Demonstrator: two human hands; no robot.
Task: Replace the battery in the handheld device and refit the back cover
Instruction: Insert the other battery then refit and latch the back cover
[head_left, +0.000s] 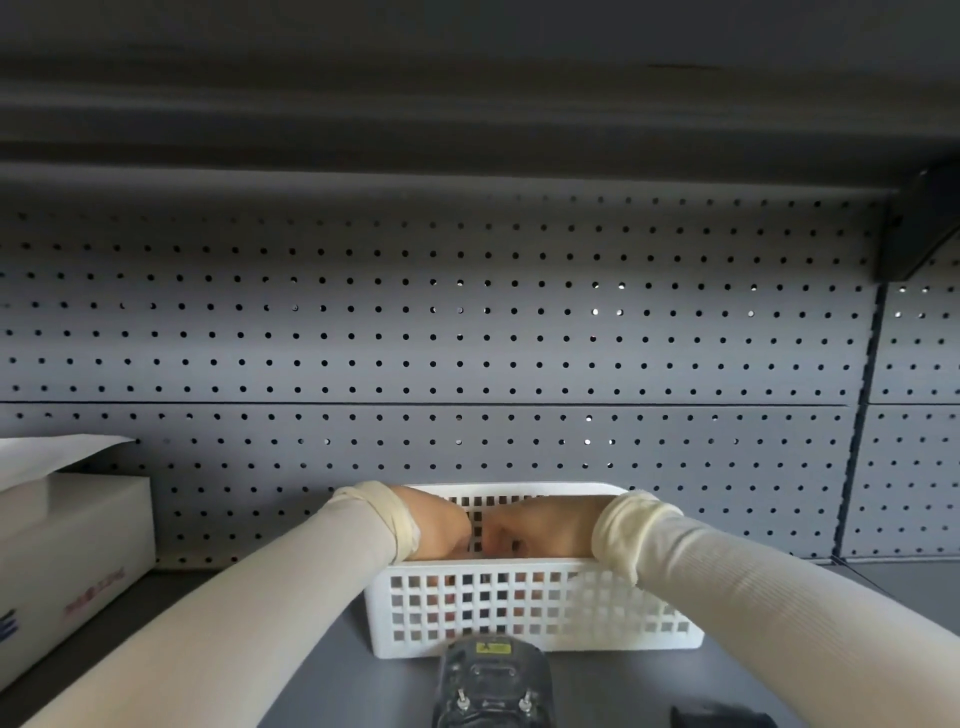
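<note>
Both my hands reach down into a white lattice basket (530, 613) on the grey shelf. My left hand (441, 525) and my right hand (540, 530) sit close together inside it, fingers curled downward and hidden behind the basket wall. What they touch or hold is not visible. The black handheld device (491, 680) lies on the shelf just in front of the basket, back side up with a yellow label showing. A small black part (722, 717), possibly the back cover, lies at the bottom edge to the right of the device.
A white cardboard box (67, 551) with an open flap stands at the left. A grey pegboard wall (467, 338) rises behind the basket, with a shelf overhang above. A black bracket (919, 223) sits at the upper right.
</note>
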